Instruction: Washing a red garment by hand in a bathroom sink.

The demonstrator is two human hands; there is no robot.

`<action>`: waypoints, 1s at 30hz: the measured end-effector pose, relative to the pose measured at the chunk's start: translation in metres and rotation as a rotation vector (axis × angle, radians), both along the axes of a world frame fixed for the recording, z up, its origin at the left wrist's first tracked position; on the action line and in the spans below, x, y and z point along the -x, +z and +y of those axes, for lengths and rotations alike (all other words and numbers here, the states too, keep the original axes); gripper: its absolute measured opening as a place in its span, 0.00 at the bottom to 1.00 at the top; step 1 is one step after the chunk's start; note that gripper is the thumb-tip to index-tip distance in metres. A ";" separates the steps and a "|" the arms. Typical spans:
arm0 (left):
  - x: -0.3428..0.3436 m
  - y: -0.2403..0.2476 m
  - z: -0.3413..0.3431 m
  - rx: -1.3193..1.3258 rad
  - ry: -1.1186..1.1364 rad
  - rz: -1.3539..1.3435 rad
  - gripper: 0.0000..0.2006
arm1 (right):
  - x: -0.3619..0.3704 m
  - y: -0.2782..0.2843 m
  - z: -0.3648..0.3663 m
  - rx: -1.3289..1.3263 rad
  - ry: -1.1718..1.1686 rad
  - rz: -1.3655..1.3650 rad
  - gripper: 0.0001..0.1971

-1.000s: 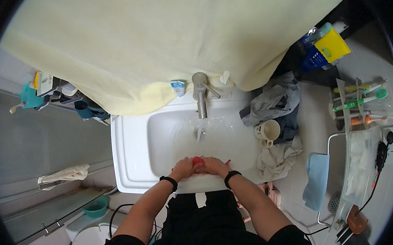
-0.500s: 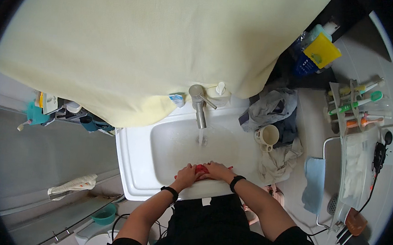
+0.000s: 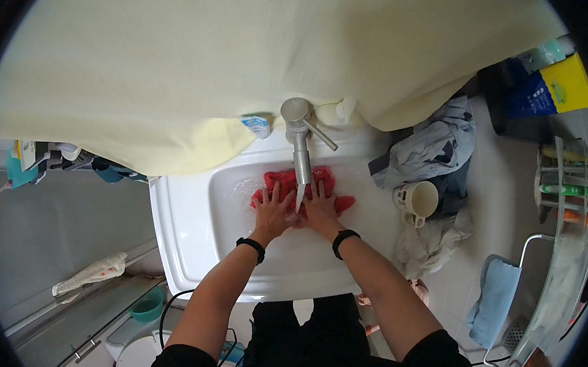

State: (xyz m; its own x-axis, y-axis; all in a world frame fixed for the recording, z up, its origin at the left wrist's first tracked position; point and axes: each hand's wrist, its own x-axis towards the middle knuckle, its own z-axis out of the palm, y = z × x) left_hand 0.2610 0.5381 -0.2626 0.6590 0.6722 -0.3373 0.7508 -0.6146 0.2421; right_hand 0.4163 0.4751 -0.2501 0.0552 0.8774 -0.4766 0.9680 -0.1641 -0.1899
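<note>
A wet red cloth [image 3: 282, 178] lies spread in the white sink [image 3: 181, 237], under the metal faucet [image 3: 301, 158]. Water runs from the spout onto it. My left hand [image 3: 273, 213] presses on the cloth's left part with its fingers spread. On the right part, my right hand [image 3: 321, 208] also lies with fingers stretched apart. Both hands are open and touch the cloth from above without gripping it. The stream falls between them. Part of the cloth is hidden beneath my hands and the spout.
Right of the basin, a white mug [image 3: 417, 199] stands among crumpled grey cloths [image 3: 436, 142]. A small blue-and-white packet [image 3: 257, 126] sits by the faucet. A pale yellow curtain [image 3: 200, 61] hangs behind. On the right wall are a rack [image 3: 559, 250] and a blue towel [image 3: 494, 300].
My hands have moved forward from the sink's near edge to under the faucet. The red cloth, bunched in them before, is now spread out beneath my opened fingers.
</note>
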 end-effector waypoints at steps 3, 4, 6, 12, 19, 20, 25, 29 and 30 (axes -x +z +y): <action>0.012 -0.009 -0.018 0.105 -0.024 0.020 0.41 | 0.005 -0.006 -0.021 0.052 0.159 -0.099 0.50; 0.018 -0.011 -0.024 0.132 -0.015 -0.020 0.41 | 0.012 -0.007 -0.033 0.018 0.167 -0.032 0.49; 0.016 0.004 -0.036 0.192 -0.028 -0.041 0.42 | 0.012 -0.008 -0.058 -0.010 0.158 0.014 0.48; 0.042 0.020 -0.068 0.521 0.030 0.021 0.44 | 0.019 0.027 -0.075 0.193 0.167 0.253 0.48; 0.053 0.029 -0.078 0.616 0.099 0.015 0.40 | -0.024 0.083 -0.027 -0.221 -0.305 0.508 0.33; 0.058 0.029 -0.077 0.615 0.110 0.004 0.40 | -0.026 0.123 -0.011 -0.318 -0.418 0.522 0.29; 0.054 0.048 -0.075 0.660 0.102 -0.020 0.40 | -0.029 0.230 0.043 -0.724 -0.316 0.203 0.20; 0.057 0.046 -0.077 0.628 0.125 -0.049 0.39 | -0.048 0.191 0.053 -0.748 -0.342 0.499 0.16; 0.051 0.053 -0.076 0.624 0.081 -0.038 0.37 | -0.057 0.181 0.049 -0.720 -0.332 0.418 0.15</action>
State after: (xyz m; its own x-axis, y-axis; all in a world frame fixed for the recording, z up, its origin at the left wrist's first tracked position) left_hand 0.2101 0.4616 -0.2094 0.6335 0.4040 -0.6599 0.7729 -0.2906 0.5641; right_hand 0.4734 0.5239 -0.0692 0.3044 0.9414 0.1452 0.7207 -0.1280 -0.6813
